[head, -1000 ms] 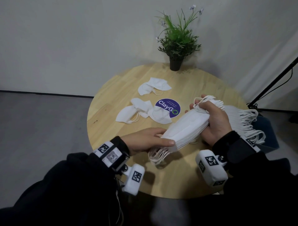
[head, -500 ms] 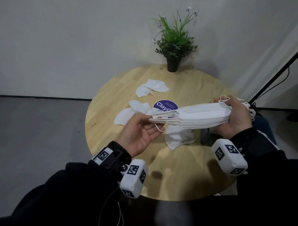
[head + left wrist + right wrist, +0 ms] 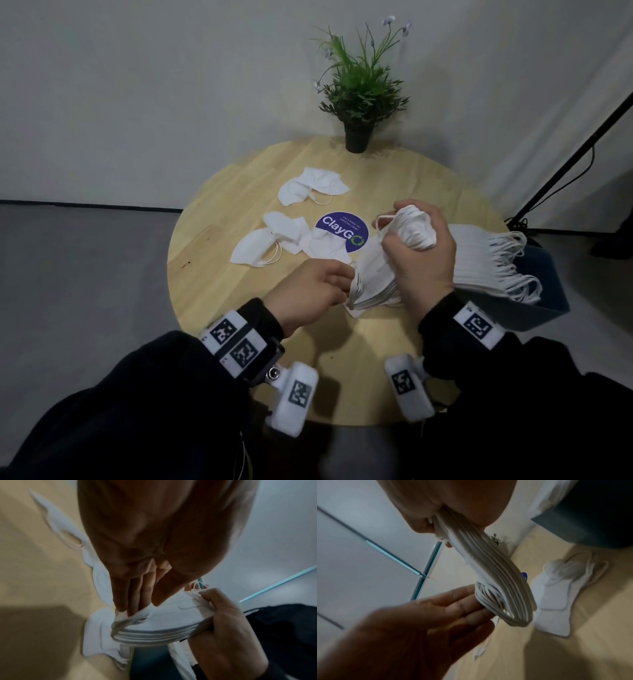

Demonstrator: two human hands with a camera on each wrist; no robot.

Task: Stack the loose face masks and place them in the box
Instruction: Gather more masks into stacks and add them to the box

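Observation:
A stack of white face masks (image 3: 373,270) is held tilted over the round wooden table (image 3: 239,291), lower end near the tabletop. My right hand (image 3: 421,253) grips its upper end and bunched ear loops. My left hand (image 3: 344,279) pinches the lower end; in the left wrist view the thumb and fingers (image 3: 123,601) sit on the stack (image 3: 163,626). In the right wrist view the stack (image 3: 496,574) hangs from my right hand towards the left hand (image 3: 445,615). Loose masks (image 3: 308,186) (image 3: 270,240) lie on the table. A dark blue box (image 3: 548,308) at the right edge holds more stacked masks (image 3: 486,260).
A potted plant (image 3: 359,89) stands at the table's far edge. A round purple sticker (image 3: 342,233) marks the table's middle, partly under a mask. One mask (image 3: 556,608) lies flat beneath the stack. A black stand leg (image 3: 565,164) slants at the far right.
The stack was held level between both hands; now it is tipped steeply, its lower end down by the table. My right hand has moved left and my left hand has turned palm down.

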